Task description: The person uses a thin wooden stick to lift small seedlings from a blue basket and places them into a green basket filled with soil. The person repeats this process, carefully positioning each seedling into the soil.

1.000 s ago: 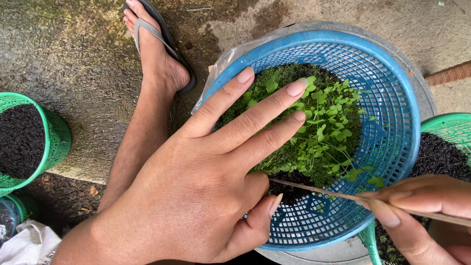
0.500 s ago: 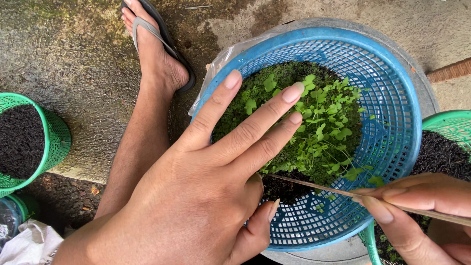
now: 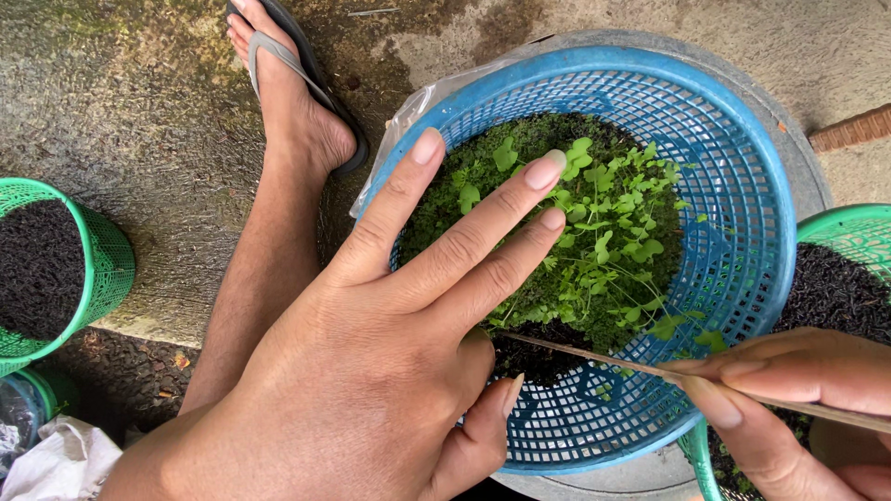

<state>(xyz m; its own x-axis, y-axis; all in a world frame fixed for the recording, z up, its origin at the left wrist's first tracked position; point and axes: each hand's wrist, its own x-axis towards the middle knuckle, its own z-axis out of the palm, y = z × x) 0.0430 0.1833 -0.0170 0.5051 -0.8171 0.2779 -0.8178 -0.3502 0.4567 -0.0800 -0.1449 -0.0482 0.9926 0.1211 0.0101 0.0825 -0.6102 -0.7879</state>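
Observation:
A round blue plastic basket (image 3: 742, 186) holds dark soil and a mat of small green seedlings (image 3: 603, 232). My left hand (image 3: 390, 343) hovers over the basket's left side, palm down, fingers stretched toward the seedlings, thumb tucked low at the basket's near wall. It holds nothing. My right hand (image 3: 798, 390) at the lower right pinches a thin wooden stick (image 3: 594, 354), whose tip points into the bare dark soil just beneath my left hand's fingers.
A green mesh pot (image 3: 56, 269) full of dark soil stands at the left; another green pot (image 3: 849, 260) sits at the right edge. My bare leg and foot in a sandal (image 3: 288, 102) rest on the concrete ground. White plastic (image 3: 56, 464) lies at the lower left.
My left hand has shifted slightly to the left and its fingers have closed together a little. The stick and right hand stay in nearly the same place.

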